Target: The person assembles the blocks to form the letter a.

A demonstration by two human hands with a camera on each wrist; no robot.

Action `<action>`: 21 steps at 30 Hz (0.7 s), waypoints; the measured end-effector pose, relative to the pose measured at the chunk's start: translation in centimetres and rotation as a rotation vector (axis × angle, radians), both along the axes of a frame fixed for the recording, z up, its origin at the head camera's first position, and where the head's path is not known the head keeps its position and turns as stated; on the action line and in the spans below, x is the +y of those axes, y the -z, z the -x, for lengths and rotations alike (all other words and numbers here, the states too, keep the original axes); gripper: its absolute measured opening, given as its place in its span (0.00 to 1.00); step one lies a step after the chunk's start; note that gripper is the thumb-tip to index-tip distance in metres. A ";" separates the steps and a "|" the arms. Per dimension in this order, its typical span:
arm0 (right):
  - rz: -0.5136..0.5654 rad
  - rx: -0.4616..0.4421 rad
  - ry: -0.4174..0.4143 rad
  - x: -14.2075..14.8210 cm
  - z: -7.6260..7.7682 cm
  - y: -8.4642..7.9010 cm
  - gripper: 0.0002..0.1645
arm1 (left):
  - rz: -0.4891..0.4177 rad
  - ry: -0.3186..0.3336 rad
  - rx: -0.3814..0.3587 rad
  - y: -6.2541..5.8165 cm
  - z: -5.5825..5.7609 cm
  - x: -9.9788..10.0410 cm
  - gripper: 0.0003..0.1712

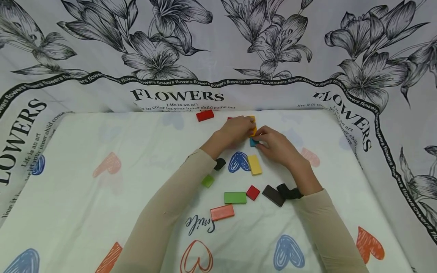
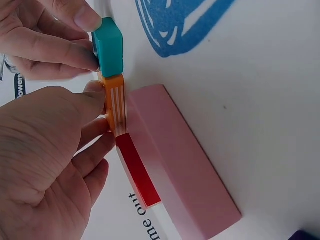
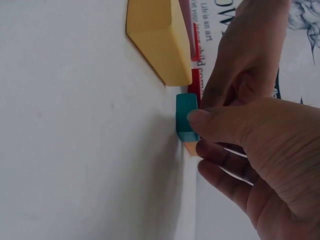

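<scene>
My left hand (image 1: pixel 235 131) pinches an orange block (image 2: pixel 116 102) at the far side of the cloth. Fingers of my right hand (image 1: pixel 273 146) pinch a teal block (image 2: pixel 110 47), thumb on one face. The teal block meets the end of the orange one in the left wrist view. A red block (image 2: pixel 140 172) lies in line at the orange block's other end. Beside these runs a long pink block (image 2: pixel 185 165), mostly hidden under the left hand in the head view. Nearer me lies a yellow block (image 1: pixel 254 165).
Another red block (image 1: pixel 205 115) lies at the far left. Toward me are green blocks (image 1: pixel 235 197), a salmon block (image 1: pixel 222 212), a small red block (image 1: pixel 253 192) and a dark block (image 1: pixel 273 195). Black straps (image 1: pixel 289 191) circle the wrists. The white cloth (image 1: pixel 153 151) has printed hearts.
</scene>
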State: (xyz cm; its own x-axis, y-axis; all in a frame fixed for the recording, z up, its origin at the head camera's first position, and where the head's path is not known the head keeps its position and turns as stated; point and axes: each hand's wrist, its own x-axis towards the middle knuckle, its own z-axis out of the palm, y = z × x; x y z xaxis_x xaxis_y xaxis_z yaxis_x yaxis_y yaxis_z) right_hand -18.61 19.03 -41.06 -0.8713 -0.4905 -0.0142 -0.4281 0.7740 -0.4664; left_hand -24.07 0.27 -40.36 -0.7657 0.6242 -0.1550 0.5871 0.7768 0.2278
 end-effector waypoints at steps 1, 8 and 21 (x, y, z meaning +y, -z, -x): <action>0.004 -0.001 -0.002 0.0 0.0 0.0 0.18 | -0.003 -0.003 -0.002 0.0 0.0 0.0 0.15; -0.011 -0.003 -0.007 -0.3 0.0 -0.2 0.18 | -0.022 -0.010 -0.016 -0.6 -0.4 -0.3 0.15; -0.032 -0.036 0.048 -0.2 -0.2 -0.9 0.20 | -0.002 -0.024 -0.025 -0.3 -0.9 -0.1 0.18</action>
